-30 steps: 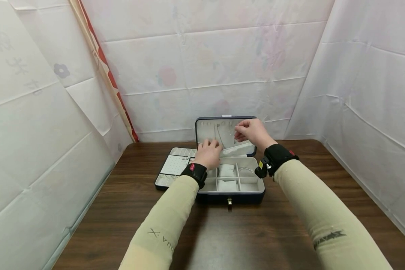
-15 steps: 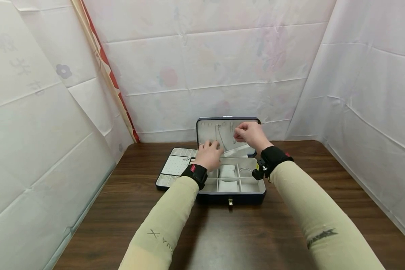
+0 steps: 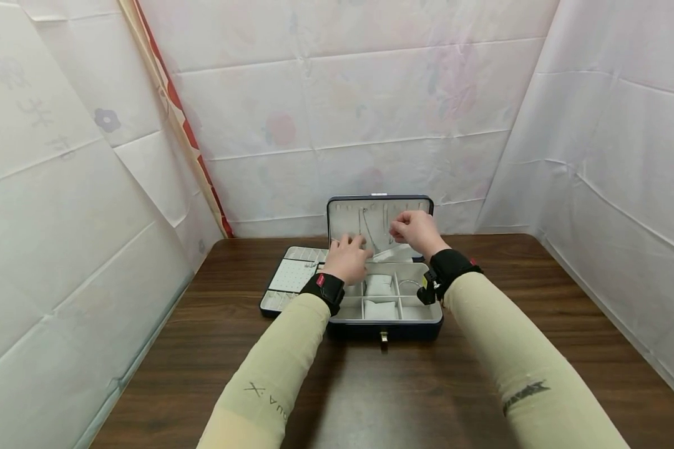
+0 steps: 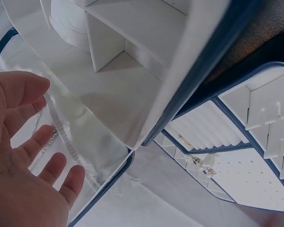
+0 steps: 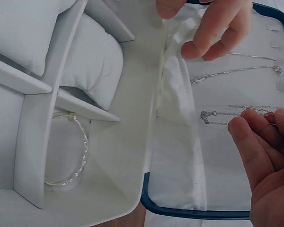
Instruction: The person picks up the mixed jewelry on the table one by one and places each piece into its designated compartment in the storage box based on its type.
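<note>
An open navy jewelry box (image 3: 356, 332) stands on the table, its lid (image 3: 344, 218) raised at the back. My right hand (image 3: 417, 232) is in front of the right half of the lid. In the right wrist view its thumb and fingertips pinch a thin silver chain necklace (image 5: 208, 117); part of the chain is hidden by the fingers. Beside it, other silver chains (image 5: 232, 72) hang against the lid's lining. My left hand (image 3: 347, 259) hovers near the lid's white fabric pocket (image 4: 80, 127), fingers spread and relaxed, with nothing visible in them.
The box holds white cushions (image 3: 379, 285) and a silver bracelet (image 5: 86, 142) in its compartments. To the left lies a lift-out jewelry tray (image 3: 289, 274) with earrings (image 4: 206, 163) on it. Brown wooden table (image 3: 202, 362); white cloth (image 3: 258, 125) hangs behind and at both sides.
My right hand has come slightly lower in front of the lid, its fingers still together. The left hand has stayed almost where it was.
</note>
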### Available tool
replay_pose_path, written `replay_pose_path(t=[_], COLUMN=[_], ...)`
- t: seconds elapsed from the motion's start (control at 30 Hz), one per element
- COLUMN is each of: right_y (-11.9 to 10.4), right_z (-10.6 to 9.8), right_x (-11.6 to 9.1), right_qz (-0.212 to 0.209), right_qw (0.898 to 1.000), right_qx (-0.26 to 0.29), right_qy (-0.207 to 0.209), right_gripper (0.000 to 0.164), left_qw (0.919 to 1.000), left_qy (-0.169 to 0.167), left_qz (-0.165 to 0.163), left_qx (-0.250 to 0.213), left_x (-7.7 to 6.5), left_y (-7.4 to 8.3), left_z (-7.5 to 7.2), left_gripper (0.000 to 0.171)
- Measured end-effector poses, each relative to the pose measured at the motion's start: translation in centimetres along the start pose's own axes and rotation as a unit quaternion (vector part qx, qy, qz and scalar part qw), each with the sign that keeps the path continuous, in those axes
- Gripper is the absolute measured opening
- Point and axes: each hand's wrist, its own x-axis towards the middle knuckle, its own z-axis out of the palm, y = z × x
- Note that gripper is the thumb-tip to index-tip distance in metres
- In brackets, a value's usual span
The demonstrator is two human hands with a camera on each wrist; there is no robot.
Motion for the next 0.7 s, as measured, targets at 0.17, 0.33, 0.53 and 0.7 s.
replay_pose_path(t=[0.17,0.33,0.53,0.7], right_y=[0.32,0.59,0.82,0.84], right_z=[0.25,0.39,0.43,0.49], right_x=[0.02,-0.05,-0.02,-0.09], right_qz=[0.004,0.000,0.005,0.007], right_qw=[1.000,1.000,1.000,1.000], right_qx=[-0.009,-0.024,-0.026,-0.025], right_qy=[0.007,0.004,-0.006,-0.011], right_gripper=[0.022,0.023,0.024,0.024], left_qw=[1.0000,0.9999,1.0000,1.0000], left_qy=[0.002,0.002,0.004,0.004], left_qz=[0.003,0.001,0.002,0.002], left_qx=[0.005,0.011,0.007,0.000], left_x=[-0.02,-0.01,-0.10,-0.09], left_y=[-0.03,0.00,0.03,-0.04], left_z=[0.01,-0.09,-0.15,-0.06], left_gripper=[0.038,0.039,0.039,0.039])
